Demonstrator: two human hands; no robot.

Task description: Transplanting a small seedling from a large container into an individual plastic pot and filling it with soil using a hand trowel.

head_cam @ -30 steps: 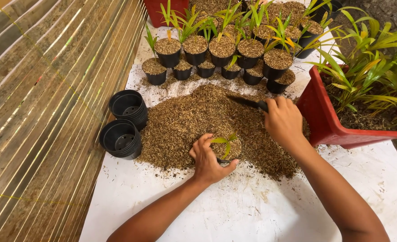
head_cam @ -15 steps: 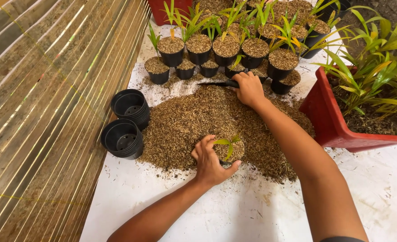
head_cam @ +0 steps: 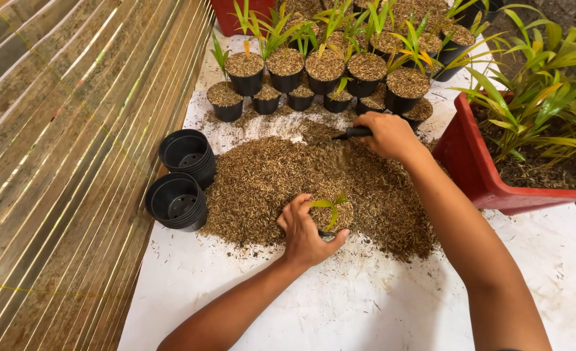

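A heap of potting mix point(head_cam: 301, 188) lies in the middle of the worktop point(head_cam: 366, 305). At its near edge a small pot point(head_cam: 330, 218) with a seedling point(head_cam: 330, 207) sits sunk in the mix, with the left hand point(head_cam: 304, 231) around its left side. The right hand point(head_cam: 388, 135) rests on the far right part of the heap, gripping a tool handle point(head_cam: 351, 133) that points left. Left of the heap, two stacks of empty pots point(head_cam: 184, 182) stand one behind the other. Behind the heap stand rows of filled pots point(head_cam: 327, 71), the smaller ones in front. To the right a tub of plants point(head_cam: 476, 175) sits just beside the heap. A slatted wall point(head_cam: 53, 162) runs along the left edge.
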